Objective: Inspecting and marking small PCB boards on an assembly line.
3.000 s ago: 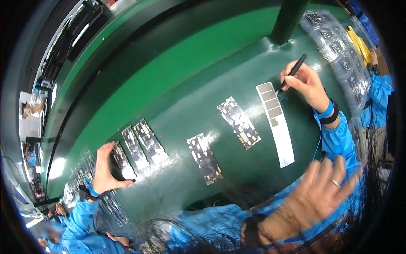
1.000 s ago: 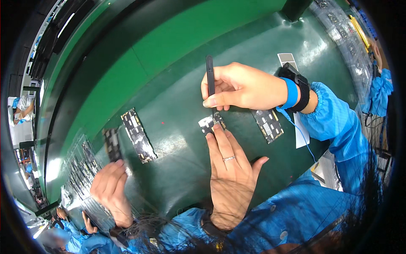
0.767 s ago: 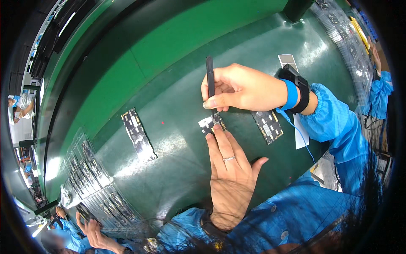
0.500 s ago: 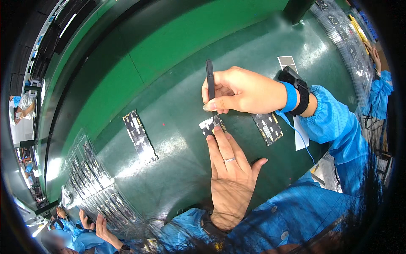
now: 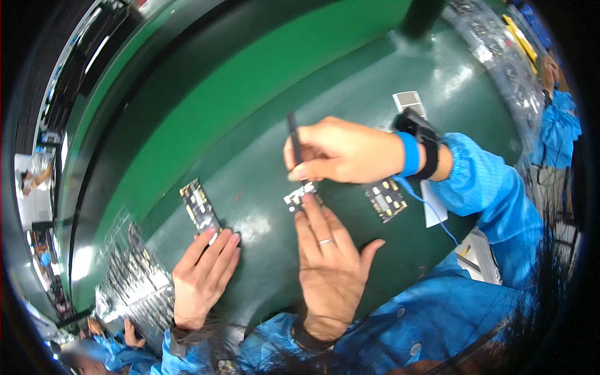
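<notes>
A small circuit board [image 5: 294, 199] lies on the green table in front of me, partly covered by fingers. My left hand [image 5: 328, 250] rests flat, its fingers stretched out and their tips pressing on the board's near side. Closed round slim black tweezers [image 5: 294, 134], my right hand [image 5: 328, 150] holds them nearly upright. Their lower tip meets the board just beyond my left fingertips; the exact contact is blurred. A blue wrist strap [image 5: 409, 154] with a cord circles my right wrist. To the right lies another circuit board [image 5: 385, 200].
A co-worker's hand [image 5: 203, 275] touches the near end of a circuit board [image 5: 199, 205] at the left. Clear trays of boards [image 5: 134, 281] stand at the lower left, more plastic trays [image 5: 500, 62] at the far right. A sticker sheet [image 5: 409, 100] lies beyond my right wrist.
The co-worker's hand has come in from the lower left onto the left board. My right hand and the tweezers have shifted slightly left and lower in view; the whole view has also moved a little.
</notes>
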{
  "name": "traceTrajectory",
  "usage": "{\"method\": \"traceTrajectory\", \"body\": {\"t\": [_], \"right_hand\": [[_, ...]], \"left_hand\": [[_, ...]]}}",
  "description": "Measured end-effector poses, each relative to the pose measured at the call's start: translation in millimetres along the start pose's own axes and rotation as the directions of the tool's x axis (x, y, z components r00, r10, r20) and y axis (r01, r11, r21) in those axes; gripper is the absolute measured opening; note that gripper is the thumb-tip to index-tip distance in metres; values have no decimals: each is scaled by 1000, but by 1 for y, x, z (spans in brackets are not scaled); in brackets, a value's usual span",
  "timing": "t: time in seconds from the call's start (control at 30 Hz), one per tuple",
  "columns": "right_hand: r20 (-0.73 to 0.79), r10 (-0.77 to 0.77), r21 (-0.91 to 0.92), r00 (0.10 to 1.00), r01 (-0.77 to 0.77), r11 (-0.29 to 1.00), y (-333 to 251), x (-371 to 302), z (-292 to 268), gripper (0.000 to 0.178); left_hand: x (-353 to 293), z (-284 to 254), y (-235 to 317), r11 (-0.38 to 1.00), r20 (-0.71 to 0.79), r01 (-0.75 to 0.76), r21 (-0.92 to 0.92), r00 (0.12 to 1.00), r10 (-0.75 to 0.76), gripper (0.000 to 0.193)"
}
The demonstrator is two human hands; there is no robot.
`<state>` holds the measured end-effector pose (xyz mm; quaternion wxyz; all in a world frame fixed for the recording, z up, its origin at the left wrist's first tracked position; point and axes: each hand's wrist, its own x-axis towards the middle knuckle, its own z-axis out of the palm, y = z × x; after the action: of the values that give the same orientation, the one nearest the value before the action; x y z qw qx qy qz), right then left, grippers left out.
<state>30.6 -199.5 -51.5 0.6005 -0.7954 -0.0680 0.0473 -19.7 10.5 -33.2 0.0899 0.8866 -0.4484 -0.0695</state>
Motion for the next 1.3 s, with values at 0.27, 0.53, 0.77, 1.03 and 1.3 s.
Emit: {"method": "traceTrajectory", "body": {"t": [0.27, 0.53, 0.77, 1.03, 1.3], "right_hand": [[-124, -444, 364, 887, 457, 811, 21, 9, 39, 36], [-192, -552, -369, 811, 461, 807, 10, -102, -36, 31], [-346, -43, 267, 937, 143, 953, 29, -184, -57, 35], [-572, -5, 154, 820, 113, 982, 52, -176, -28, 26], [-581, 89, 153, 809, 1, 988, 28, -211, -51, 22]], "left_hand": [[41, 40, -2, 949, -393, -301, -91, 887, 243, 82], [97, 25, 49, 811, -370, -586, 6, 752, 546, 82], [85, 28, 81, 771, -253, -637, -6, 747, 615, 81], [62, 33, 102, 799, -77, -601, -30, 798, 598, 81], [28, 35, 111, 867, 61, -472, -161, 872, 486, 73]]}}
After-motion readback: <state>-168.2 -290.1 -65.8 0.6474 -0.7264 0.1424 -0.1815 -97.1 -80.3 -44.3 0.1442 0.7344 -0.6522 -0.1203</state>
